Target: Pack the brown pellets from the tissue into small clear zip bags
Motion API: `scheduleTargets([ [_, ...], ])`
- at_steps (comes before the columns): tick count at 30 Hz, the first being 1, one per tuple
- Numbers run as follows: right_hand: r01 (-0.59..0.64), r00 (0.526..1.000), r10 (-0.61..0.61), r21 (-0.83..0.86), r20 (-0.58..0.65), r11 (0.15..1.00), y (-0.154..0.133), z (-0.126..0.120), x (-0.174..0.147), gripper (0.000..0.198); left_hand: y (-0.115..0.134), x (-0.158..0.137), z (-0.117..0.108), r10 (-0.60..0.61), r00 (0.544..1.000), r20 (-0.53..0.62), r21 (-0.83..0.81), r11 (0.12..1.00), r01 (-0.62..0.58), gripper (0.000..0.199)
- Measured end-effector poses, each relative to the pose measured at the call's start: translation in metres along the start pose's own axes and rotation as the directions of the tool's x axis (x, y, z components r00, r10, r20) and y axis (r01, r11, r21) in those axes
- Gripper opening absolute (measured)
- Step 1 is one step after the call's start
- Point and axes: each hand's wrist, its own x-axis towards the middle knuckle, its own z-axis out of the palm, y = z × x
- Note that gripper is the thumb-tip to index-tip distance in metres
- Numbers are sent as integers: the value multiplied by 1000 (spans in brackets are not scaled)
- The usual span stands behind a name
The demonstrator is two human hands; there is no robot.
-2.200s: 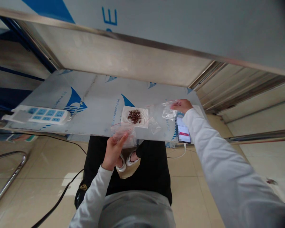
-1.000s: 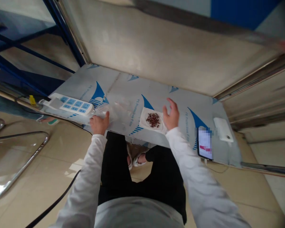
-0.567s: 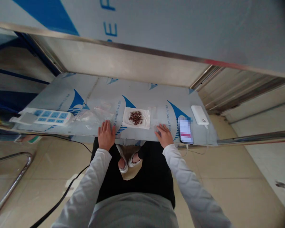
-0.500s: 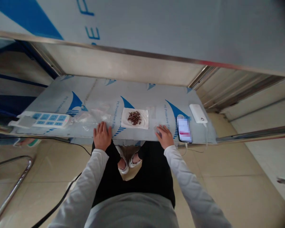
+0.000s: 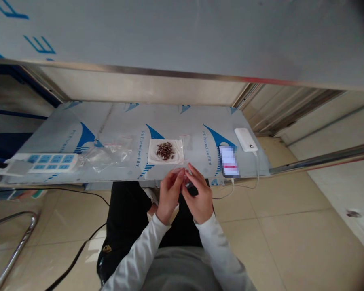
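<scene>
At the table's front edge my left hand point(image 5: 170, 194) and my right hand point(image 5: 199, 195) are brought together, fingertips pinching a small clear plastic zip bag point(image 5: 185, 167). Fingers cover much of this bag, and I cannot tell whether anything is inside. Just beyond them lies a white square sheet or shallow tray point(image 5: 151, 157) bearing a heap of small, shiny brown rod-shaped pieces point(image 5: 165, 151). Another small clear bag point(image 5: 187, 141) lies flat at its right corner.
Crumpled clear plastic bags point(image 5: 107, 155) lie left of the heap, beside a white power strip point(image 5: 75, 162). To the right are a phone point(image 5: 229, 159) and a white power bank point(image 5: 245, 139) with cables. An upper shelf point(image 5: 182, 48) overhangs the film-covered table point(image 5: 124, 121).
Both hands have left the tabletop, where they rested apart, and met in the middle with a small clear bag between them. The view has shifted slightly.
</scene>
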Motion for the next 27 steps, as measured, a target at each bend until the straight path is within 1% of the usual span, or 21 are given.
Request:
scheduleTargets([
  [2,-162,986,166,170,-7,972,-7,-3,2,55,10,-2,-9,-52,999,-3,-10,999,52,23],
  [3,-251,967,254,256,23,933,-8,-5,5,60,16,-4,-15,-71,997,15,10,997,70,22],
  [4,-329,944,318,328,88,885,-7,-6,10,59,20,-6,-21,-80,996,33,41,996,79,21],
  [5,-392,920,351,378,175,839,-6,-6,15,52,24,-9,-26,-83,996,40,75,994,79,22],
  [6,-446,893,366,406,262,798,-6,-4,19,41,27,-12,-29,-81,996,34,109,991,77,23],
  [7,-486,870,378,423,317,765,-7,-1,23,31,28,-16,-32,-77,997,15,140,987,74,25],
  [8,-512,856,396,443,333,736,-10,3,26,25,29,-19,-34,-71,997,-17,166,983,73,26],
  [9,-526,850,423,470,313,709,-14,8,27,23,28,-23,-35,-66,996,-53,183,980,75,28],
  [11,-531,842,485,521,236,668,-22,21,25,23,24,-28,-39,-52,992,-118,192,979,74,31],
  [13,-526,840,503,534,204,662,-25,34,24,26,19,-30,-47,-36,985,-168,185,980,68,33],
  [14,-517,848,490,524,203,677,-22,40,26,29,17,-30,-53,-28,980,-197,179,982,65,34],
  [15,-498,862,465,502,201,707,-15,44,32,33,16,-28,-60,-17,973,-231,176,983,59,34],
  [17,-423,905,394,399,159,813,11,49,58,41,17,-22,-81,28,950,-311,186,982,32,34],
  [18,-370,929,354,289,107,883,29,50,76,43,19,-15,-94,67,938,-341,209,978,6,33],
  [19,-314,950,312,108,33,943,48,50,98,43,21,-7,-110,112,931,-349,242,970,-26,32],
  [20,-260,965,261,-114,-6,959,67,49,120,41,24,2,-126,156,914,-375,276,960,-51,32],
  [21,-249,968,250,-191,-17,950,84,49,141,38,26,14,-143,192,896,-401,317,946,-61,33],
  [22,-242,969,246,-231,-12,942,100,49,159,37,28,25,-161,225,867,-445,354,933,-60,34],
  [23,-224,972,234,-277,4,935,113,50,175,35,30,37,-178,229,853,-470,381,924,-38,35],
  [25,-205,972,230,-317,43,926,130,53,194,30,33,57,-207,191,852,-487,414,910,32,40],
  [27,-194,971,231,-349,68,917,139,57,202,19,35,69,-227,181,847,-500,429,901,61,44],
])
